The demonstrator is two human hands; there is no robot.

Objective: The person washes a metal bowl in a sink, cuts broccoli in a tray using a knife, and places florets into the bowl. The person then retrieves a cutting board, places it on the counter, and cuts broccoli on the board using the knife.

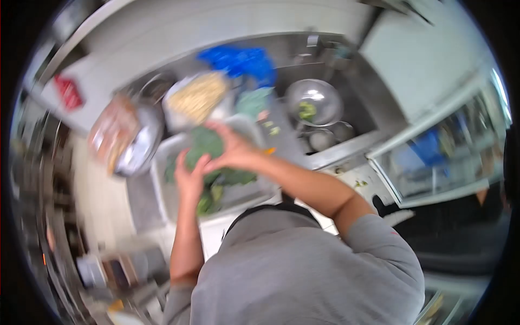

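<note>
Left hand (190, 177) and right hand (235, 153) both have fingers curled round a blurred green vegetable (207, 144), just above the pale tub (172, 194) of greens. Probably best kept low over the tub with a light, even two-sided grip, so loose bits fall inside. Tub's on a steel table (142, 205), blue bag (233, 60) behind, sink (362, 97) with metal bowl (327, 100) to the right, pale wall (233, 20) beyond.
</note>
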